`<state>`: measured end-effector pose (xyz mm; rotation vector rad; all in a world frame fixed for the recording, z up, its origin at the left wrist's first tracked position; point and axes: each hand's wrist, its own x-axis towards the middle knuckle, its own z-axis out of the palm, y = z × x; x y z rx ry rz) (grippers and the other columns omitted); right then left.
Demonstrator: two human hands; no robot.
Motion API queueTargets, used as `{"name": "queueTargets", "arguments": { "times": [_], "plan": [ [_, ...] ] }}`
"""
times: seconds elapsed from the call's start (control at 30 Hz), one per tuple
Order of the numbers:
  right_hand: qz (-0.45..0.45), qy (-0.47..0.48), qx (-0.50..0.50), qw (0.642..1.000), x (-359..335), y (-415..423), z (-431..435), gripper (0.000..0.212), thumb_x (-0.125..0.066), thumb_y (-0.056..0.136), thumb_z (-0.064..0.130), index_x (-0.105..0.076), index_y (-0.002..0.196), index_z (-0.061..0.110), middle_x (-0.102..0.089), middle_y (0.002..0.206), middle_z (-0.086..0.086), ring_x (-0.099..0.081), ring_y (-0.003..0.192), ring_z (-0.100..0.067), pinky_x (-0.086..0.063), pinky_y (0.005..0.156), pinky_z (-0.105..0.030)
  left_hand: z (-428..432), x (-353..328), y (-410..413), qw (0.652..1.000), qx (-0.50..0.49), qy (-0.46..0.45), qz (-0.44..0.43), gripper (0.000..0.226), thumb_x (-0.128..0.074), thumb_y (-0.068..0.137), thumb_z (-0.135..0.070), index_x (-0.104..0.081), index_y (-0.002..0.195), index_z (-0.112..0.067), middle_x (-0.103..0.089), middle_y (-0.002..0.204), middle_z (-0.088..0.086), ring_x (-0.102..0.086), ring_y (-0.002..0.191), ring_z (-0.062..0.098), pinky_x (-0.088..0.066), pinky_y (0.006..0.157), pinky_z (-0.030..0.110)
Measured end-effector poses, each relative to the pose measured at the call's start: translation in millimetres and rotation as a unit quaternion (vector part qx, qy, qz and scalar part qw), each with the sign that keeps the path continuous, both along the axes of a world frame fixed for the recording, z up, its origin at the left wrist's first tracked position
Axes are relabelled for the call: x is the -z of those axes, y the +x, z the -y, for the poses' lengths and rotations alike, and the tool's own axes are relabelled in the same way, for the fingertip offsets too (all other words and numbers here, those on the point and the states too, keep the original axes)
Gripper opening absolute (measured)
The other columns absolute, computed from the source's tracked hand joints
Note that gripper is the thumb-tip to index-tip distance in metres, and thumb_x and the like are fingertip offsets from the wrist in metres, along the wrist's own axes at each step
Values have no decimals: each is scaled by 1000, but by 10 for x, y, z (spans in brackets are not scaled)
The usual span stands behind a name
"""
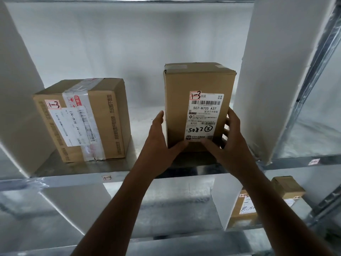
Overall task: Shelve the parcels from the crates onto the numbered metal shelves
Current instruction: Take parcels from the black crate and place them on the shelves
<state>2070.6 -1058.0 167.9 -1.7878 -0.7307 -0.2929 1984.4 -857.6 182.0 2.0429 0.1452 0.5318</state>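
Observation:
A tall brown cardboard parcel stands upright on the metal shelf marked 1-3, with a white shipping label and a red 1-3 tag on its front. My left hand grips its lower left side, thumb across the bottom front edge. My right hand grips its lower right side, fingers wrapped round the far edge. A second, wider parcel, also tagged 1-3 and taped over, sits on the same shelf to the left, apart from the tall one.
White foam dividers stand at the left and right of this bay. On the lower shelf at the right sit two small brown parcels. A grey metal upright runs along the right side.

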Motion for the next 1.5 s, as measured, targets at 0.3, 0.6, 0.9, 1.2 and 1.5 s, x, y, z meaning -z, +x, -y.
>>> {"name": "queueTargets", "arguments": {
  "times": [0.3,0.6,0.9,1.2,1.5],
  "plan": [
    [60,-29,53,996,6,-361,226,80,-70,98,38,-23,161,26,-30,167,3,-31,149,-8,-32,120,-22,250,99,-602,979,-155,133,5,83,-59,86,-65,-25,157,-38,-26,167,-14,-30,151,14,-25,113,30],
    [-37,-19,-53,998,-130,-262,229,65,-64,101,38,-30,156,30,-44,162,1,-51,141,-22,-55,102,-27,448,-99,-475,989,-141,-8,-52,79,-64,95,-51,-22,160,-36,-27,168,-10,-34,151,26,-36,120,53],
    [1,-32,-42,999,-93,-252,209,67,-66,102,34,-30,158,26,-49,158,2,-54,131,-12,-52,91,-15,599,-24,-425,993,-106,-45,-17,71,-62,100,-39,-24,160,-33,-39,162,-8,-43,145,32,-40,117,55],
    [40,-23,18,999,-69,-418,227,76,-65,101,37,-23,162,21,-39,161,-9,-44,143,-24,-38,82,8,507,87,-625,987,-155,24,-19,78,-64,97,-46,-21,161,-38,-27,168,-11,-36,151,24,-41,117,51],
    [224,-166,-134,951,153,-1032,-42,69,-47,101,59,-44,157,19,-34,168,-3,-17,161,-25,-22,128,-58,287,275,-1518,924,-285,248,-63,60,-54,99,-55,-42,154,-34,-34,165,-7,-22,156,23,-16,127,55]
  ]
}}
